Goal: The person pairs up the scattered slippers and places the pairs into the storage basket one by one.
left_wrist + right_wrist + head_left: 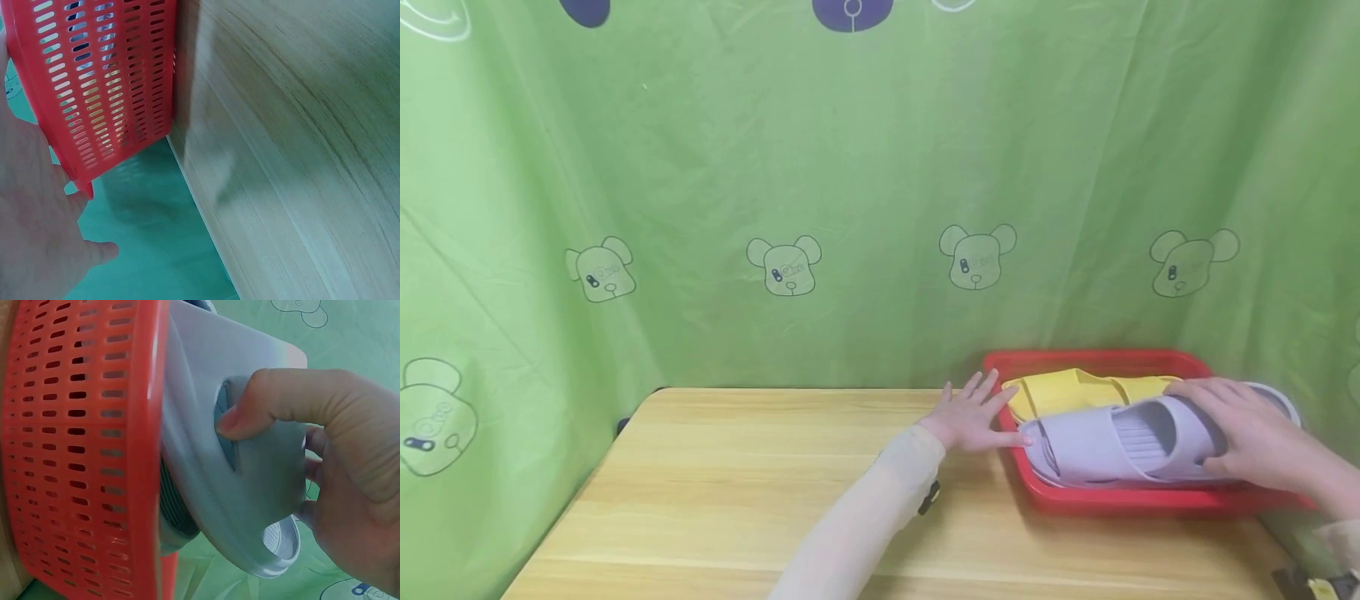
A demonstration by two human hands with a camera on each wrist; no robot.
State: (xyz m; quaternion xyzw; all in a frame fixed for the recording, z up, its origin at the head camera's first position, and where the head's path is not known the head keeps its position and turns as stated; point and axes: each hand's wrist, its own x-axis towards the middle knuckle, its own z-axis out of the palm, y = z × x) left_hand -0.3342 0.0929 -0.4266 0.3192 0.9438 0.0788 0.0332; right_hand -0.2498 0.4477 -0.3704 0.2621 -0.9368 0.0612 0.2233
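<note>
A lavender slipper [1082,442] lies along the front of a red plastic basket [1120,500], with a yellow slipper [1063,392] behind it. My right hand [1255,429] grips the lavender slipper's strap near its right part. In the right wrist view the thumb [250,409] hooks into a slot of the strap, while the other fingers curl over the far side. My left hand [966,421] spreads its fingers at the basket's left rim, its thumb right at the slipper's left end. The left wrist view shows the slotted basket wall [100,87] beside that hand.
The basket stands at the right end of a wooden table [760,483]. A green curtain [880,167] with printed bear heads hangs behind and around it. Another slipper edge [178,525] shows below the lavender one in the right wrist view.
</note>
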